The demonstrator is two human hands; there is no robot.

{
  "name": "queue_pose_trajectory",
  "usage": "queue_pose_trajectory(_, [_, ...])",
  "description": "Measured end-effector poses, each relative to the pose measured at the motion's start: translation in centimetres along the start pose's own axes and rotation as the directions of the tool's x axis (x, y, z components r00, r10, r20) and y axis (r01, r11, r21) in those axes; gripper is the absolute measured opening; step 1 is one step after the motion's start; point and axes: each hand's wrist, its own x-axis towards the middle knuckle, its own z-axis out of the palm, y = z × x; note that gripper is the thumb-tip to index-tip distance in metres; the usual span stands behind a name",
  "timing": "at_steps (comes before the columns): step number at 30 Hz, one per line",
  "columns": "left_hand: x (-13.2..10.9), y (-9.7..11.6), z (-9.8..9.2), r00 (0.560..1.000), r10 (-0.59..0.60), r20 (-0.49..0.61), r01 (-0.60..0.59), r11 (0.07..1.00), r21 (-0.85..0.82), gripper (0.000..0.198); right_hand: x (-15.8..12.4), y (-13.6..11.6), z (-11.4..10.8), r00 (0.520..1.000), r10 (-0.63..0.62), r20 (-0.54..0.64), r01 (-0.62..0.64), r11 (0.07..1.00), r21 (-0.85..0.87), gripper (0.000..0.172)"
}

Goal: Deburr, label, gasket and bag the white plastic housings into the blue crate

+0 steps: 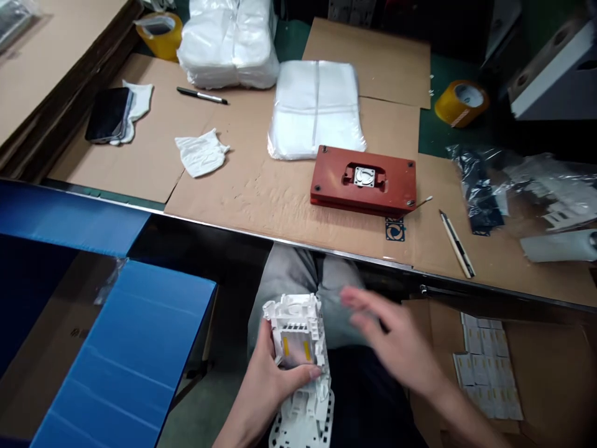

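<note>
Left hand (263, 392) curls firmly around a white plastic casing (296, 330) above the person's lap (303, 270), while the blurred right hand (396, 348) hangs open just beside it, holding nothing. Beyond them, a red block (364, 180) and a utility knife (457, 244) lie on the cardboard-covered desk (233, 205).

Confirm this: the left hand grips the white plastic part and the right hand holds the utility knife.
Wrong on one point: the head view shows the right hand empty, and the utility knife lying on the cardboard. The left hand does grip the white plastic part.
</note>
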Motion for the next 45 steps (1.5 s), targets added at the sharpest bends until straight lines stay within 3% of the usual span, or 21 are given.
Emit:
queue_pose_trajectory(1, [0.2, 0.1, -0.2, 1.0, -0.015, 0.006, 0.016, 0.999, -0.049, 0.101, 1.5, 0.4, -2.1, 0.983, -0.055, -0.177, 0.038, 0.994, -0.099, 0.03])
queue_pose_trajectory(2, [0.4, 0.3, -0.4, 0.999, -0.027, 0.018, 0.028, 0.996, -0.086, 0.106, 3.1, 1.0, -4.2, 0.929, -0.153, -0.336, 0.075, 0.969, -0.235, 0.029])
queue_pose_trajectory(3, [0.5, 0.4, -0.6, 0.999, -0.03, 0.031, 0.033, 0.993, -0.112, 0.11, 4.6, 1.7, -6.2, 0.879, -0.258, -0.402, 0.097, 0.92, -0.379, 0.03])
queue_pose_trajectory(5, [0.7, 0.9, -0.9, 0.998, -0.013, 0.058, 0.022, 0.989, -0.148, 0.114, 7.4, 3.3, -9.3, 0.837, -0.366, -0.407, 0.098, 0.831, -0.547, 0.03])
queue_pose_trajectory(8, [0.8, 1.7, -1.1, 0.998, 0.029, 0.061, -0.017, 0.982, -0.186, 0.111, 10.3, 5.3, -11.4, 0.858, -0.385, -0.34, 0.107, 0.781, -0.615, 0.027])
queue_pose_trajectory(12, [1.0, 2.6, -0.9, 0.996, 0.038, 0.079, -0.018, 0.969, -0.248, 0.109, 11.5, 6.5, -11.7, 0.878, -0.387, -0.28, 0.126, 0.753, -0.646, 0.026])
queue_pose_trajectory(21, [1.6, 3.0, -0.3, 0.98, 0.091, 0.179, -0.033, 0.952, -0.305, 0.105, 12.5, 6.4, -12.5, 0.886, -0.362, -0.289, 0.111, 0.772, -0.626, 0.02])
queue_pose_trajectory(33, [2.0, 3.4, -0.3, 0.98, 0.12, 0.161, -0.064, 0.945, -0.319, 0.094, 13.2, 6.4, -12.7, 0.904, -0.247, -0.348, 0.022, 0.841, -0.541, 0.014])
queue_pose_trajectory(39, [2.2, 3.6, 0.0, 0.978, 0.145, 0.147, -0.09, 0.939, -0.332, 0.082, 13.9, 6.1, -12.4, 0.89, -0.228, -0.395, -0.016, 0.85, -0.526, 0.012])
queue_pose_trajectory(42, [2.2, 3.8, 0.1, 0.981, 0.137, 0.14, -0.081, 0.934, -0.348, 0.083, 13.0, 5.2, -11.9, 0.882, -0.26, -0.393, 0.008, 0.843, -0.538, 0.011])
queue_pose_trajectory(45, [2.2, 3.7, 0.0, 0.986, 0.133, 0.099, -0.089, 0.929, -0.359, 0.082, 10.3, 3.9, -11.5, 0.879, -0.306, -0.366, 0.067, 0.839, -0.541, 0.013])
